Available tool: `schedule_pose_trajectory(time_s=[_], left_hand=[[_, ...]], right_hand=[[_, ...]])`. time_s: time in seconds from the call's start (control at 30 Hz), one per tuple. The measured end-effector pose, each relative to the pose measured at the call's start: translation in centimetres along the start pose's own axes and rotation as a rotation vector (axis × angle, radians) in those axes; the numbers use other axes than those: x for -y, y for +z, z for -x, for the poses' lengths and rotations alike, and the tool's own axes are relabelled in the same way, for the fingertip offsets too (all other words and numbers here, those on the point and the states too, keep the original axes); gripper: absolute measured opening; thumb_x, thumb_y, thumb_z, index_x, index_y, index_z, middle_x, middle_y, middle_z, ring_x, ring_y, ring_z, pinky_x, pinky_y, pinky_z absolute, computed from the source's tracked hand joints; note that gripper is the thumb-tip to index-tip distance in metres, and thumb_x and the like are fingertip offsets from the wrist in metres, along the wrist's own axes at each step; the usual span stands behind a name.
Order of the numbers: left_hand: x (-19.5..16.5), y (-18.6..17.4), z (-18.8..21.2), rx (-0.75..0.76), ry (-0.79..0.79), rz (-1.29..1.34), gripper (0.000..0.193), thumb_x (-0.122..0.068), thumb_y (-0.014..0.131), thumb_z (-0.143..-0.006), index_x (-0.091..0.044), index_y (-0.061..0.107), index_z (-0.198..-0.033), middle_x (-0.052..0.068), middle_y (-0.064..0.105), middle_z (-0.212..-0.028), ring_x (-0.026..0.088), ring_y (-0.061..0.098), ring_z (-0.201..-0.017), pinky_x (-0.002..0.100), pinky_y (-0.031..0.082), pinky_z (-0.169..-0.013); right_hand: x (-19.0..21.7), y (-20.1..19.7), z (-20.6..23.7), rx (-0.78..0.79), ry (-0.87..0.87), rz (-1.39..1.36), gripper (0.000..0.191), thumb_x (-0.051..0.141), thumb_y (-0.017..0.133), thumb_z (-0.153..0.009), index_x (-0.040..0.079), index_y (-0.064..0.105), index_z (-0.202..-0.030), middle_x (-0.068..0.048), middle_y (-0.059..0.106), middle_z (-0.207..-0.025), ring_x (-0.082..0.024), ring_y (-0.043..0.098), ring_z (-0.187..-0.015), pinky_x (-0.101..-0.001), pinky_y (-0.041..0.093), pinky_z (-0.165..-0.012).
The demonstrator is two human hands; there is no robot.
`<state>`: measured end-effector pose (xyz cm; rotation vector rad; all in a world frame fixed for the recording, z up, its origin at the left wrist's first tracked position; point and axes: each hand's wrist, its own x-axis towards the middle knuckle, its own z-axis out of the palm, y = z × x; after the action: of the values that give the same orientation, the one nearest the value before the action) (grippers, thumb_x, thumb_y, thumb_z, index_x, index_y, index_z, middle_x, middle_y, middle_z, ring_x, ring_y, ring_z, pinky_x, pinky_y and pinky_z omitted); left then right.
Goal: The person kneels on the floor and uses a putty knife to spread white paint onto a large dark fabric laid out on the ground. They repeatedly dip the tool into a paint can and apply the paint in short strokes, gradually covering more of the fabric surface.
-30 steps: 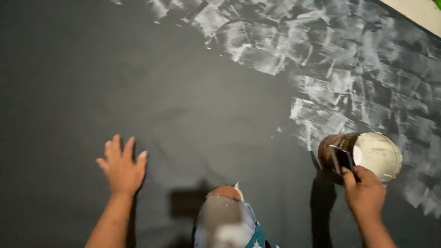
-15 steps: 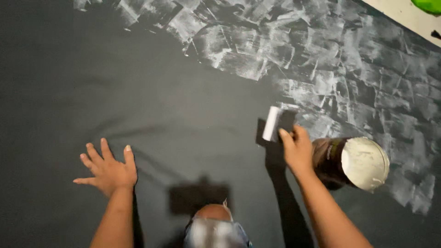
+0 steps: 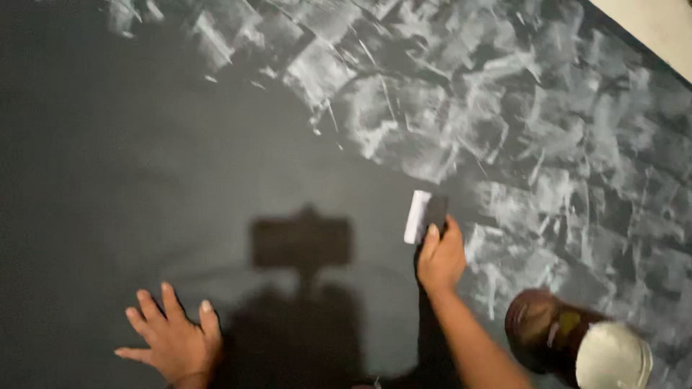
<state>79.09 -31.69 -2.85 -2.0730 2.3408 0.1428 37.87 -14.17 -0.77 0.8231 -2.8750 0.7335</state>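
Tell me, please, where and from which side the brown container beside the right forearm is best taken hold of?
Probably around the brown container's round side wall, just behind its white-coated end, coming down from above. It lies tilted on the dark surface, so the side faces up. The right hand is on the scraper; the left hand lies flat, farther off.

A painting or surface-finishing worksite: a broad dark surface [image 3: 180, 144] half smeared with white coating strokes [image 3: 504, 122], an open tub of coating [image 3: 577, 342] standing on it

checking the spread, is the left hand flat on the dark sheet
Touching. The head view shows the left hand pressed palm down, fingers splayed, on the dark sheet, with no gap visible beneath it.
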Motion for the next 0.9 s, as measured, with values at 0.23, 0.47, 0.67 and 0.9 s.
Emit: schedule_pose_trajectory(time_s=[0.23, 0.47, 0.67, 0.9], left_hand=[[-0.3, 1.5, 0.9, 0.028, -0.114, -0.218, 0.077, -0.05, 0.068, -0.089, -0.015, 0.051, -0.156, 0.02, 0.037, -0.167, 0.042, 0.03, -0.158, 0.081, 0.015, -0.12], [-3.8, -5.2, -6.0, 0.236, 0.046, -0.182, 0.104, -0.059, 0.073, -0.08, -0.006, 0.032, -0.16, 0.026, 0.026, -0.169, 0.044, 0.023, -0.159, 0.078, 0.027, -0.113], [-22.6, -6.0, -21.4, 0.746, -0.398, 0.178, 0.149, -0.072, 0.082, -0.065, 0.0, -0.007, -0.16, 0.033, -0.014, -0.165, 0.055, -0.004, -0.151, 0.076, 0.016, -0.114], [-28.1, -3.6, -24.7, 0.858, -0.534, -0.054, 0.165, -0.076, 0.085, -0.056, 0.016, -0.012, -0.152, 0.049, -0.018, -0.155, 0.072, -0.009, -0.142, 0.08, 0.01, -0.113]], right_hand=[[0.2, 0.2, -1.2, 0.166, 0.189, 0.043, 0.043, 0.029, 0.055, -0.097, 0.001, 0.059, -0.13, -0.022, 0.068, -0.115, -0.044, 0.065, -0.102, -0.0524, 0.05, -0.087], [-3.8, -0.6, -3.6, 0.453, 0.554, -0.586, 0.034, 0.024, 0.072, -0.093, 0.005, 0.055, -0.115, -0.007, 0.058, -0.078, -0.018, 0.055, -0.065, -0.0376, 0.048, -0.061], [-4.2, -1.2, -6.0, 0.652, 0.78, -0.654, 0.026, 0.015, 0.072, -0.09, 0.011, 0.055, -0.11, 0.004, 0.053, -0.082, -0.008, 0.05, -0.074, -0.0236, 0.045, -0.067], [-3.2, -1.2, -8.5, 0.659, 0.701, -0.683, 0.028, 0.013, 0.08, -0.09, 0.005, 0.056, -0.1, -0.001, 0.049, -0.082, -0.013, 0.048, -0.073, -0.0293, 0.044, -0.066]])
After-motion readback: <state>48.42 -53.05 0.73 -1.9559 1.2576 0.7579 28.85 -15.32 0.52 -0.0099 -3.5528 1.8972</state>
